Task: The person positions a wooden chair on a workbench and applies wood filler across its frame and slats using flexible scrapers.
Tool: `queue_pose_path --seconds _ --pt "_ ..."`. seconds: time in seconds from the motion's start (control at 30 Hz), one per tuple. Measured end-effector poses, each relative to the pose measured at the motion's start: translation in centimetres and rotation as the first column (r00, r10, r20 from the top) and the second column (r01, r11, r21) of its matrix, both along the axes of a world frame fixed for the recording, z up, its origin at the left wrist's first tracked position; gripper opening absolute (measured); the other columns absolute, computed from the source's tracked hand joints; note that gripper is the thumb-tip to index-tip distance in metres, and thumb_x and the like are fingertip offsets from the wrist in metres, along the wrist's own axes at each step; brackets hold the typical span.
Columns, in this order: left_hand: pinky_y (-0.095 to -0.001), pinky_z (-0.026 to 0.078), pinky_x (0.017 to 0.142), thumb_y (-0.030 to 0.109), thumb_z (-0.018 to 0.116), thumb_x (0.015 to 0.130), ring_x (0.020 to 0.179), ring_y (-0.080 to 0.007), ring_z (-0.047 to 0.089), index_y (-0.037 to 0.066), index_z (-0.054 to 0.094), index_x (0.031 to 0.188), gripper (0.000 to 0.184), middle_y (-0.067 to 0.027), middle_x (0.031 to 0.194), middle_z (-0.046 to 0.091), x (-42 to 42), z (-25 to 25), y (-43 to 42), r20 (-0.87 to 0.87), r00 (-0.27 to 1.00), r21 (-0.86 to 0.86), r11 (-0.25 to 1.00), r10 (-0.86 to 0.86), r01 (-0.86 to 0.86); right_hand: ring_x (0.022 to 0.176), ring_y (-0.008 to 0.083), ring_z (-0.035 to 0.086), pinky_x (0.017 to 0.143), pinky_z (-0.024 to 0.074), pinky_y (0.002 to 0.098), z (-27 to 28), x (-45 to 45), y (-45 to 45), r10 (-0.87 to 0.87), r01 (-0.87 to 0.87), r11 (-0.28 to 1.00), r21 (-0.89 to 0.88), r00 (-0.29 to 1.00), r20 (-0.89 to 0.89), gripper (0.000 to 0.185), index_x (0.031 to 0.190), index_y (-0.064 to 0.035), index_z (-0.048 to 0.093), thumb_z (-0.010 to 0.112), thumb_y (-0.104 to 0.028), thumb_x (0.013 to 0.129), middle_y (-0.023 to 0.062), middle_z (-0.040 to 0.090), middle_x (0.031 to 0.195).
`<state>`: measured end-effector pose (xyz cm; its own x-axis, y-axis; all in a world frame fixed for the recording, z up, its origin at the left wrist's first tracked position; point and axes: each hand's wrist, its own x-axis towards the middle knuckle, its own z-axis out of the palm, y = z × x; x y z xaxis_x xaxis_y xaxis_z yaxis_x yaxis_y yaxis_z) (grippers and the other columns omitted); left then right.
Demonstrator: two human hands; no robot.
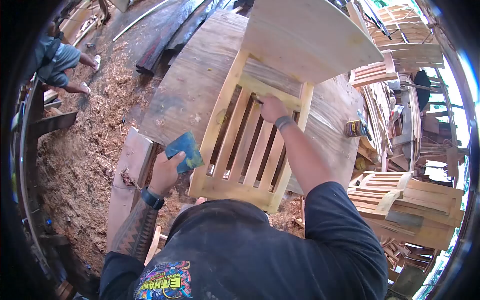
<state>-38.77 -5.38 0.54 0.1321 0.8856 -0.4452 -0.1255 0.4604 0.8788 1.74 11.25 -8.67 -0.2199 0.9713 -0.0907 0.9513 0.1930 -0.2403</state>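
Observation:
A pale wooden chair (235, 186) lies on a large board, its slatted back towards me and its broad seat panel (305, 37) rising at the far end. My left hand (166, 172) grips a flat blue-green piece (185, 152) with yellowish smears, just left of the chair frame. At the upper end of the slats, my right hand (273, 108) is closed round a small, thin tool (257, 100), whose tip is by the top rail. Too little of that tool shows to name it.
A can (354, 128) stands on the board (327, 125) at the right. Other slatted wooden pieces (380, 192) and stacked planks lie farther right. Wood shavings (85, 170) cover the ground at left, where another person's legs (67, 65) show. Dark beams (172, 35) lie beyond.

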Motion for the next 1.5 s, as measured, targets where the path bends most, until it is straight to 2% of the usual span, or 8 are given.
queue_pose_path --seconds 0.2,0.37,0.47,0.57,0.9,1.33,1.43,1.5 --pt "-0.0308 0.059 0.076 0.014 0.062 0.101 0.084 -0.0140 0.071 -0.003 0.070 0.117 0.024 -0.0055 0.099 0.075 0.4 -0.8 0.0 0.074 0.997 -0.051 0.999 0.017 -0.013 0.109 0.0383 0.068 0.096 0.0553 0.0494 0.8 -1.0 -6.1 0.163 -0.165 0.979 -0.117 0.986 -0.029 0.033 0.114 -0.0103 0.073 0.059 -0.006 0.085 0.0166 0.071 0.115" --pt "-0.0314 0.059 0.075 0.014 0.062 0.102 0.083 -0.0139 0.071 -0.002 0.070 0.116 0.023 -0.0060 0.099 0.074 0.4 -0.5 -0.2 0.080 0.996 -0.013 0.999 -0.046 0.047 0.101 0.0405 0.069 0.092 0.0561 0.0490 4.5 0.8 0.7 0.018 -0.018 0.999 0.033 1.000 -0.002 0.021 0.103 -0.0075 0.072 0.058 -0.007 0.086 0.0190 0.072 0.100" --pt "-0.0314 0.059 0.075 0.014 0.062 0.102 0.084 -0.0138 0.071 -0.002 0.070 0.115 0.023 -0.0060 0.099 0.074 0.5 0.0 -0.5 0.058 0.997 -0.035 0.998 -0.047 0.049 0.103 0.0410 0.068 0.092 0.0551 0.0495 3.4 1.3 3.4 -0.007 0.020 0.998 -0.061 0.978 0.210 0.023 0.106 -0.0071 0.073 0.060 -0.008 0.086 0.0186 0.071 0.102" --pt "-0.0314 0.059 0.076 0.014 0.062 0.102 0.085 -0.0137 0.071 -0.002 0.070 0.115 0.023 -0.0059 0.099 0.074 0.5 0.8 -0.5 0.020 0.999 -0.036 0.999 -0.039 0.039 0.114 0.0374 0.066 0.098 0.0526 0.0492 1.5 0.4 1.1 -0.118 0.121 0.991 -0.059 0.991 0.065 0.033 0.114 -0.0106 0.074 0.058 -0.009 0.086 0.0162 0.070 0.117" --pt "-0.0296 0.058 0.080 0.013 0.061 0.102 0.088 -0.0127 0.071 -0.002 0.069 0.119 0.025 -0.0046 0.102 0.074 0.2 0.8 -0.5 0.036 0.998 -0.083 0.995 -0.055 0.058 0.120 0.0325 0.063 0.103 0.0481 0.0488 -0.2 -3.6 -10.0 -0.118 0.115 0.993 -0.033 0.989 -0.086 0.043 0.126 -0.0103 0.070 0.061 -0.009 0.084 0.0109 0.068 0.124" --pt "-0.0315 0.059 0.078 0.013 0.063 0.100 0.089 -0.0138 0.071 -0.005 0.069 0.118 0.026 -0.0055 0.101 0.074 0.7 0.6 0.0 0.021 0.982 -0.003 0.983 -0.185 0.185 0.119 0.0349 0.063 0.103 0.0478 0.0466 0.6 -9.5 -24.8 0.076 -0.050 0.980 0.194 0.989 -0.127 0.040 0.123 -0.0018 0.067 0.059 -0.004 0.083 0.0164 0.068 0.121" --pt "-0.0315 0.059 0.074 0.013 0.064 0.100 0.083 -0.0143 0.071 -0.005 0.068 0.117 0.025 -0.0058 0.099 0.074 0.7 0.5 -0.3 0.014 0.986 0.028 0.986 -0.165 0.165 0.111 0.0348 0.069 0.093 0.0544 0.0494 4.6 -7.8 -20.0 0.162 -0.132 0.892 -0.432 0.986 0.033 0.034 0.119 -0.0050 0.070 0.060 -0.013 0.087 0.0145 0.073 0.116" --pt "-0.0312 0.059 0.076 0.013 0.064 0.100 0.083 -0.0144 0.071 -0.004 0.068 0.118 0.025 -0.0057 0.099 0.074 0.6 0.6 -0.8 0.060 0.987 -0.012 0.989 -0.146 0.147 0.098 0.0364 0.072 0.085 0.0572 0.0503 1.5 -4.6 -16.3 0.091 -0.085 0.986 -0.145 0.995 0.034 0.024 0.105 -0.0103 0.075 0.062 -0.012 0.085 0.0152 0.074 0.106"
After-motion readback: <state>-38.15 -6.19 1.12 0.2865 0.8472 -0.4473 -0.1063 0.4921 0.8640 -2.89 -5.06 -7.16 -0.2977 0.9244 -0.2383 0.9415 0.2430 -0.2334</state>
